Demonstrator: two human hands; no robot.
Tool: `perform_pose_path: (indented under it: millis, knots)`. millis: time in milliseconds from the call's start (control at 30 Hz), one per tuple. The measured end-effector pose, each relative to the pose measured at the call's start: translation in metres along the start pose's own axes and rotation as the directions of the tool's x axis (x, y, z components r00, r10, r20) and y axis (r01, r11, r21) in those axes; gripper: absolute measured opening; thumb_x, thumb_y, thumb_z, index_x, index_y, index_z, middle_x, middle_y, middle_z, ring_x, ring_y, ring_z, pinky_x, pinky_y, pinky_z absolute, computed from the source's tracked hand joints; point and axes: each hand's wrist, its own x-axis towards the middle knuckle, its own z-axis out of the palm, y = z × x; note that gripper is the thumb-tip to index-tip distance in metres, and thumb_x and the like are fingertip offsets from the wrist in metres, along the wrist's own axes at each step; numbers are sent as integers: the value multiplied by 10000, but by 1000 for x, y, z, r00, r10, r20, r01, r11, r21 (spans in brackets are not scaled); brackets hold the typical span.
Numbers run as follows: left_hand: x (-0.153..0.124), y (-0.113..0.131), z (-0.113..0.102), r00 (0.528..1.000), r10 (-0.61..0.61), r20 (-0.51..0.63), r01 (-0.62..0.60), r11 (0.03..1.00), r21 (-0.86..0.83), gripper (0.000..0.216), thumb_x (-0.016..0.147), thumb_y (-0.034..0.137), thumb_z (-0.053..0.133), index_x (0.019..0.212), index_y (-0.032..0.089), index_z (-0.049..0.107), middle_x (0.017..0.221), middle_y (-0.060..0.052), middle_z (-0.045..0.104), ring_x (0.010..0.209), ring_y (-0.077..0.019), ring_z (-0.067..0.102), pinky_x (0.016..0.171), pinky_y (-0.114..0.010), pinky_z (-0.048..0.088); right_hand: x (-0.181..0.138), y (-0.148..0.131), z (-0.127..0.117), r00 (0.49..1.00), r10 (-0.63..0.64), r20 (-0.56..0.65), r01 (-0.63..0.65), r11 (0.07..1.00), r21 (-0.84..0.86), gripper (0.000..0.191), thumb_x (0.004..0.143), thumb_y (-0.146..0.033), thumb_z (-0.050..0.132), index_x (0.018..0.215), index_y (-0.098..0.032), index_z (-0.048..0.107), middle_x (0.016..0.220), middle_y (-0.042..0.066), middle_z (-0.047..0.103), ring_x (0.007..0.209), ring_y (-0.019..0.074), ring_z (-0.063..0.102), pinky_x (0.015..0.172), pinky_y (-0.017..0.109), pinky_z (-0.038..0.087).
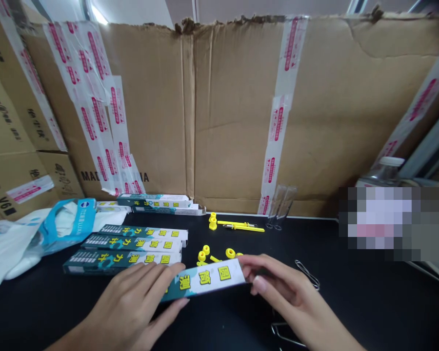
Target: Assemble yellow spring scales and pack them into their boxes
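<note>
A slim teal and white cardboard box (210,279) with yellow Chinese lettering lies slightly tilted across both hands, above the black table. My left hand (133,298) wraps round its left part, fingers on top and thumb below. At the white right end, my right hand (290,295) has its fingertips on the end edge, with the thumb close beneath. Whether the end flap is open is hidden by those fingers. Behind the box lie small yellow plastic caps (201,256). Three similar boxes (122,262) rest in a row to the left.
More boxes (157,201) lie by the cardboard wall (230,122). Yellow rods (249,227) and two clear tubes (283,207) are at the back. Metal wire hooks (307,275) lie on the right, near a blurred-out object (384,217). A blue and white plastic bag (69,224) sits left.
</note>
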Motion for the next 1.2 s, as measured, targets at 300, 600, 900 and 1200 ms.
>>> perform_pose_path:
  millis: [300, 600, 900, 1200]
  knots:
    - [4, 4, -5, 999, 35, -37, -35, 999, -12, 331, 1056, 331, 408, 1091, 145, 679, 937, -35, 793, 777, -189, 752, 751, -327, 529, 7, 12, -3, 994, -18, -109, 12, 998, -61, 210, 885, -399, 680, 1044, -269, 724, 1098, 67, 649, 910, 215, 666, 809, 342, 570]
    - [8, 5, -6, 1000, 13, -2, -13, 999, 29, 393, 1074, 372, 347, 1072, 175, 687, 896, -14, 793, 716, -184, 752, 680, -333, 536, 1, 9, 7, 979, 124, -163, -94, 978, 184, 340, 794, -421, 786, 1082, -248, 730, 1015, 63, 764, 936, 223, 720, 825, 311, 601]
    - [4, 3, -7, 995, 98, -29, -94, 989, 118, 333, 1067, 288, 385, 1100, 160, 691, 890, -23, 795, 719, -196, 744, 716, -346, 520, -2, 12, 18, 956, 160, -246, -102, 968, 231, 394, 746, -433, 818, 1080, -231, 764, 1002, 76, 788, 968, 265, 739, 841, 357, 630]
    - [7, 6, -7, 999, 23, -44, -22, 999, 26, 357, 1067, 340, 387, 1068, 165, 698, 902, -19, 792, 731, -184, 744, 708, -332, 529, 7, 6, 11, 950, 244, -196, -161, 918, 363, 410, 667, -463, 867, 963, -205, 749, 865, 54, 770, 835, 237, 743, 714, 337, 634]
